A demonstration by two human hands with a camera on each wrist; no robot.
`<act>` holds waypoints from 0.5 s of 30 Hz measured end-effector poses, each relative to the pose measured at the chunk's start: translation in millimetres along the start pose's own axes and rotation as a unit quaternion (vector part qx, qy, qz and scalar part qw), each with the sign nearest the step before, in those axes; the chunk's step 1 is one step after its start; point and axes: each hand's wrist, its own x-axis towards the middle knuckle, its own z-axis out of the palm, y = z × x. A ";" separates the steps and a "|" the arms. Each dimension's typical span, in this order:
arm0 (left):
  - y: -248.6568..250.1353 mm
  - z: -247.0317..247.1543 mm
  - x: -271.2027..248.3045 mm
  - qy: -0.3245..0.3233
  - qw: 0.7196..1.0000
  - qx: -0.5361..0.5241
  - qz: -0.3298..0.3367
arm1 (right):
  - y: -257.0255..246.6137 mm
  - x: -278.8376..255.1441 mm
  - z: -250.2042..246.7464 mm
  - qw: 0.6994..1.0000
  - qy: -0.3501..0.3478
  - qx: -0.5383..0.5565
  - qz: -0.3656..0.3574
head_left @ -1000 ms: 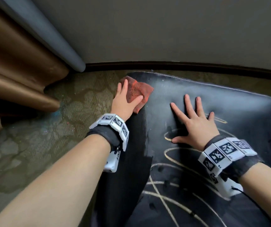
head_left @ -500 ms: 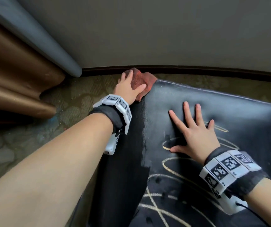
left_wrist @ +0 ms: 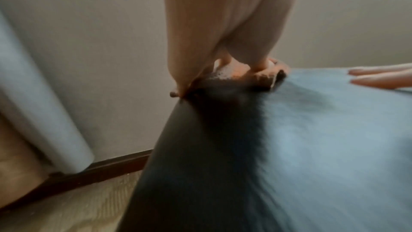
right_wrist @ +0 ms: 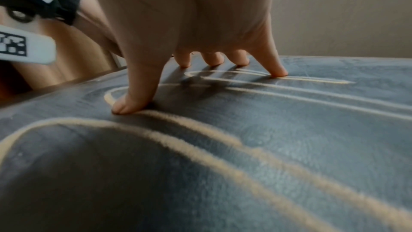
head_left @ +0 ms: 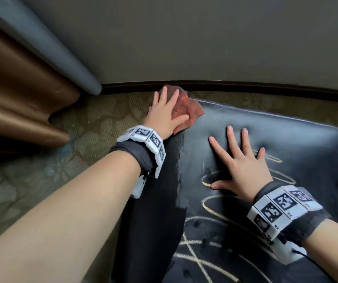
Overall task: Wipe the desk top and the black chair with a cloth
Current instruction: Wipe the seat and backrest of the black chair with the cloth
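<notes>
Chair-wiping step is in hand; no tabletop in view, so can't tell how the desk part of the task stands. Left hand (head_left: 165, 115) presses the reddish cloth (head_left: 186, 111) flat onto the far left corner of the black chair (head_left: 286, 139) cushion, fingers extended over the cloth, thumb lying along its near edge. Looks like a flat-palm press, not a pinch. Part of the cloth hangs past the cushion edge over the carpet (head_left: 94, 123). Right hand (head_left: 243, 170) rests splayed on the cushion top, well apart from the cloth, fingers straight, holding nothing; probably bracing the chair. In the right wrist view the fingertips (right_wrist: 277, 72) touch the cushion beside a tan stitched line (right_wrist: 200, 130). Left wrist view is blurred, cloth bunched under the fingers at the corner.

Judgement: the cloth sits at the corner, so the next stroke likely calls for dragging it along the far edge or toward the person, keeping the palm down so the cloth doesn't slip off the edge. Right hand may need to shift clear.
</notes>
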 end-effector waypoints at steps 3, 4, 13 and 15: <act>1.5 15.0 -36.2 -0.011 0.991 0.089 0.098 | 0.5 -0.7 -0.9 1.000 -0.006 0.000 0.005; 0.8 19.7 -49.5 -0.023 0.981 0.136 0.134 | 0.4 -0.7 -0.9 1.000 -0.019 -0.002 0.007; 21.2 7.9 -55.6 -0.043 0.980 -0.174 0.087 | 4.9 0.5 -23.3 0.985 0.060 0.162 0.000; 18.8 6.1 -62.2 0.043 0.942 -0.330 0.029 | -4.9 4.4 -29.0 0.963 0.198 0.177 -0.049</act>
